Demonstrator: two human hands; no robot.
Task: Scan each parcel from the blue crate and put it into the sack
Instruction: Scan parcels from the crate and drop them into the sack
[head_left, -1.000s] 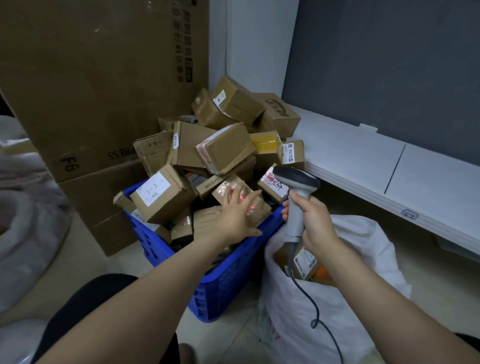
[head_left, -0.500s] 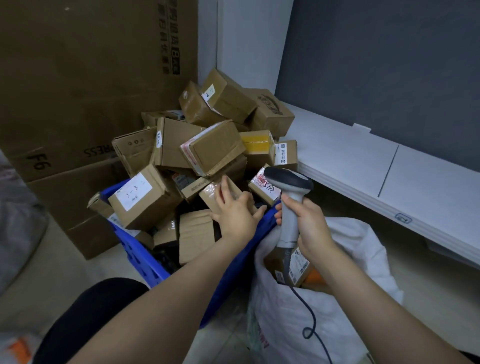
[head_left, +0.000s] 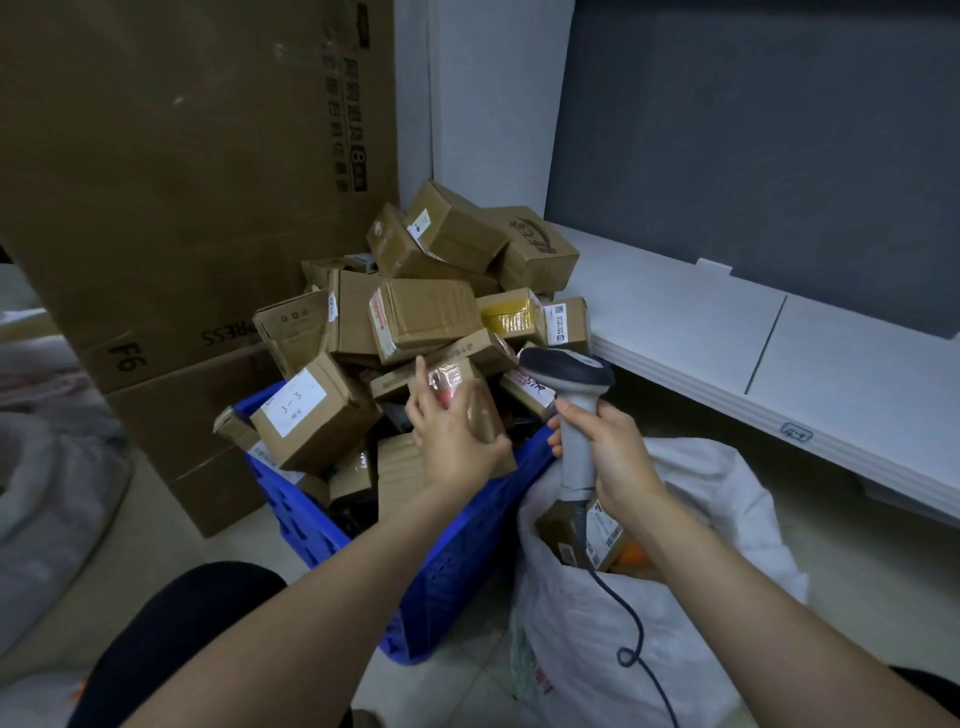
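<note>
- Few parcels (head_left: 605, 535) show in the mouth of the white sack (head_left: 701, 597), so by my reckoning the job is barely begun.
- Right hand (head_left: 618, 457) is wrapped round the handle of the scanner (head_left: 563, 371), which stands upright over the sack.
- Left hand (head_left: 449, 447) curls round a small taped parcel (head_left: 467, 395), thumb at its lower corner, just above the near corner of the blue crate (head_left: 452, 561).
- Half a second ago that hand lay flatter on the parcel; now the parcel is tipped up beside the scanner.
- Many boxes (head_left: 426, 317) are heaped beyond, yet to be scanned.
</note>
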